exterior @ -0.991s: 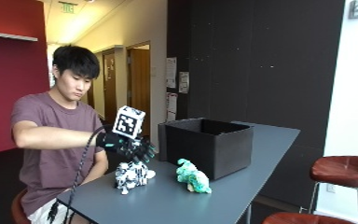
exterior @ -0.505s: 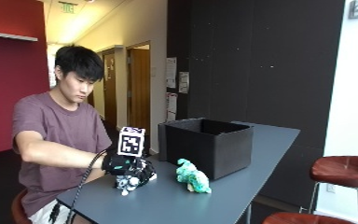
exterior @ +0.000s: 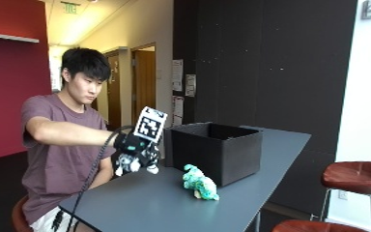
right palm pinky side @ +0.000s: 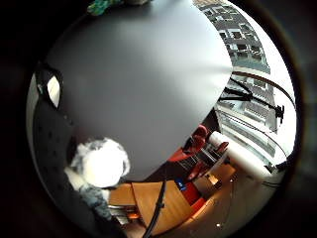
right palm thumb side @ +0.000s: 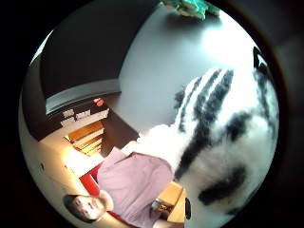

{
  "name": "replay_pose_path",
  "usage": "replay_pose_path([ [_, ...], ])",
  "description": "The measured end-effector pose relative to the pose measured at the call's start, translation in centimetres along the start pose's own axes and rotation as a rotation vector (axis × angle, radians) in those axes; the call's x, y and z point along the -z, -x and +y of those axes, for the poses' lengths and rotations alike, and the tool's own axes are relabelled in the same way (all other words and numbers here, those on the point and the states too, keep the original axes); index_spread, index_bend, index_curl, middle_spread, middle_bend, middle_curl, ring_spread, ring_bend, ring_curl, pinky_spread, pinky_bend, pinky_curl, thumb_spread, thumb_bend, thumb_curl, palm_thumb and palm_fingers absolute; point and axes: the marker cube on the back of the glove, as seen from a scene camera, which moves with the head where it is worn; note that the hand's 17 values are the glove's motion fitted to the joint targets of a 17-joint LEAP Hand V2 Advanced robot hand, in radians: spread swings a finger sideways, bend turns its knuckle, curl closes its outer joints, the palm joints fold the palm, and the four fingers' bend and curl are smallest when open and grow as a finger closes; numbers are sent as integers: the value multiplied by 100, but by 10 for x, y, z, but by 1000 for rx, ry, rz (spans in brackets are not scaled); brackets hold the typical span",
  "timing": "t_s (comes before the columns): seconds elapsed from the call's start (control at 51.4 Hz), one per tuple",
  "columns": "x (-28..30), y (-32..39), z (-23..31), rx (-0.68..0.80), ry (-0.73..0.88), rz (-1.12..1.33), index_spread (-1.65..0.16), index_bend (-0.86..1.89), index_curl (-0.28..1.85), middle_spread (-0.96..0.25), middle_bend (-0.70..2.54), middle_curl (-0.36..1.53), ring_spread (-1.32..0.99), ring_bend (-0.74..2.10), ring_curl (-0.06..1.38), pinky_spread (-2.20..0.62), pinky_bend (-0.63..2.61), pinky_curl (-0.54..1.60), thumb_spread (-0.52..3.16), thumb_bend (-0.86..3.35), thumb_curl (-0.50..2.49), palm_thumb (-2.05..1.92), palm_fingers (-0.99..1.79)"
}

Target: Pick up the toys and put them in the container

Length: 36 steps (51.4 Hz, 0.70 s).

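While its fingers curl round a black-and-white striped plush toy (exterior: 136, 163), the gloved right hand (exterior: 133, 146) serves as a closed grip and holds that toy clear above the grey desk (exterior: 147, 203). Its forearm reaches out level from the seated person. One green plush toy (exterior: 199, 182) lies on the desk, just beside one open black box-shaped container (exterior: 216, 151). Two toys show in all.

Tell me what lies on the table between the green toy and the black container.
Nothing: in the outside view the green toy lies just before the black container, only bare table between.
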Motion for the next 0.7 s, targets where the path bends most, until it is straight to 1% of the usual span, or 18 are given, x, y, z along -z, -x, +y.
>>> replay_pose_path([
  [0.175, 110, 41, 31, 54, -119, 32, -28, 42, 21, -29, 89, 68, -34, 122, 56, -39, 94, 42, 64, 9, 71, 61, 115],
  [0.272, 157, 57, 40, 96, -194, 191, -29, 44, 23, -29, 90, 70, -34, 123, 56, -40, 95, 43, 61, 8, 74, 62, 114],
  [0.311, 175, 66, 41, 82, -223, 220, -29, 44, 24, -29, 90, 71, -34, 123, 56, -40, 96, 43, 60, 7, 75, 62, 114],
  [0.408, 219, 93, 34, -24, -285, 186, -29, 44, 26, -29, 90, 72, -34, 125, 56, -40, 96, 44, 57, 6, 78, 63, 113],
  [0.447, 234, 106, 32, 3, -297, 171, -30, 45, 27, -29, 90, 73, -34, 125, 56, -40, 97, 44, 57, 5, 79, 63, 113],
  [0.505, 252, 130, 31, 112, -312, 113, -30, 43, 27, -29, 90, 73, -34, 126, 57, -40, 98, 45, 57, 3, 80, 62, 112],
  [0.583, 268, 154, 16, 48, -350, 109, -30, 40, 28, -29, 89, 74, -33, 127, 56, -40, 99, 45, 58, 1, 82, 62, 112],
  [0.641, 277, 183, 8, 141, -366, 64, -30, 39, 28, -29, 89, 75, -33, 128, 56, -40, 100, 45, 58, 0, 83, 62, 112],
  [0.661, 279, 194, 4, 146, -370, 49, -30, 39, 29, -29, 88, 75, -33, 128, 56, -40, 100, 45, 58, 0, 83, 62, 112],
  [0.7, 282, 213, -9, 90, -376, 41, -30, 38, 29, -29, 88, 75, -33, 128, 56, -40, 101, 45, 59, -1, 84, 62, 112],
])
